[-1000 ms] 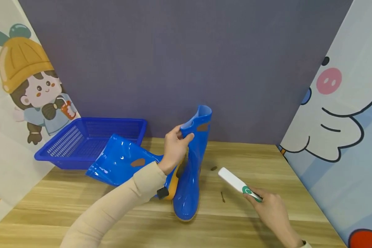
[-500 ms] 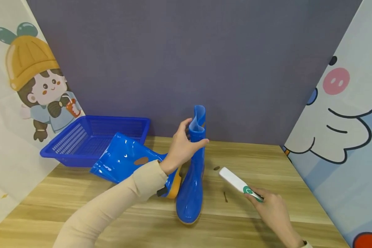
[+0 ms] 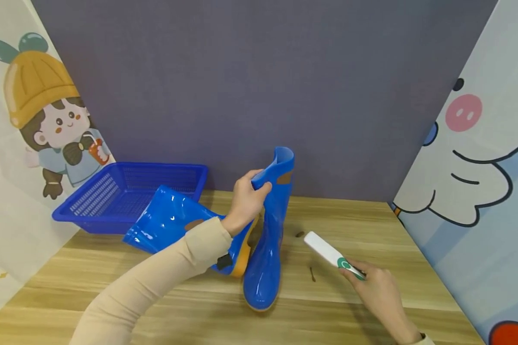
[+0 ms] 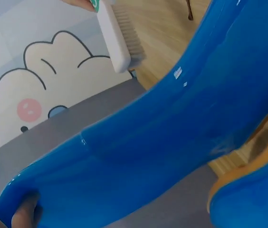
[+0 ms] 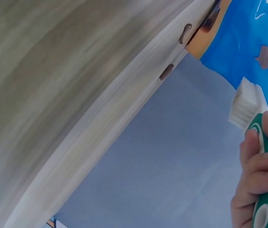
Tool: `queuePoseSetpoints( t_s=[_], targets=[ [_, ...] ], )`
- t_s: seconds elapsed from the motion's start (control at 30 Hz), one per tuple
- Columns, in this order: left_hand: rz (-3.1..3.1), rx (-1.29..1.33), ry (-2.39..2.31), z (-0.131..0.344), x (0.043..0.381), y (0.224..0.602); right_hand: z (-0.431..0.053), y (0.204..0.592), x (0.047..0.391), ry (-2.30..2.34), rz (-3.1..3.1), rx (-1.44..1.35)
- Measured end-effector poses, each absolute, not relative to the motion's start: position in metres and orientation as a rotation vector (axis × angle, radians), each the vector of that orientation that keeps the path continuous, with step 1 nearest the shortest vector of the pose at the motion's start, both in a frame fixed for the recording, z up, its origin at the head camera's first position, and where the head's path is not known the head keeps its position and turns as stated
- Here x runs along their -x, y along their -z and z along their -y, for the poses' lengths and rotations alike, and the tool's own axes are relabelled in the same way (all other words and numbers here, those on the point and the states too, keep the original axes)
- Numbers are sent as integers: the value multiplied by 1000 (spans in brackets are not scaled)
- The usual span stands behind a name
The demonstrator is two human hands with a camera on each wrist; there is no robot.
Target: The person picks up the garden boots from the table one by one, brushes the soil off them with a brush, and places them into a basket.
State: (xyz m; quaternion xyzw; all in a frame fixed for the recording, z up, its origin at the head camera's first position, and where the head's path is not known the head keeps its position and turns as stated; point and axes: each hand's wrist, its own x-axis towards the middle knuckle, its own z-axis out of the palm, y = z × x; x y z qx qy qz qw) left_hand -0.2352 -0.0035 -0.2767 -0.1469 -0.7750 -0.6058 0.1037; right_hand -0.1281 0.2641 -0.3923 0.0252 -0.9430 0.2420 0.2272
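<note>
In the head view my left hand (image 3: pixel 248 199) pinches the top rim of a blue rain boot (image 3: pixel 265 249), thumb outside. The boot stands toe toward me, with a brown patch (image 3: pixel 284 178) near its folded opening. A second blue rain boot (image 3: pixel 166 220) lies on its side to the left, its yellow sole (image 3: pixel 241 258) facing the first. My right hand (image 3: pixel 377 290) grips a scrub brush (image 3: pixel 325 249) by its green and white handle, held right of the boots and apart from them. Pale bristles (image 4: pixel 128 31) show in the left wrist view.
A blue plastic basket (image 3: pixel 129 220) sits at the back left, partly covered by the lying boot's shaft. Two small brown bits, one rounded (image 3: pixel 300 234) and one thin (image 3: pixel 312 274), lie on the wooden table (image 3: pixel 349 215). A grey panel (image 3: pixel 259 96) rises behind.
My left hand loosened and spread at the boot's top half a second ago, then closed on the rim again. The boot's top turned, showing its brown patch. My right hand stays about where it was.
</note>
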Motion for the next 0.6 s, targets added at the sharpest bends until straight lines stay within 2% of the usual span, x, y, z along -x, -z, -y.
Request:
queuePoseSetpoints(
  t_s=[0.3, 0.6],
  targets=[
    [2402, 425, 1634, 23, 234, 273, -261, 395, 131, -658, 2582, -89],
    [2582, 538, 938, 12, 232, 255, -257, 394, 133, -676, 2594, -88]
  ],
)
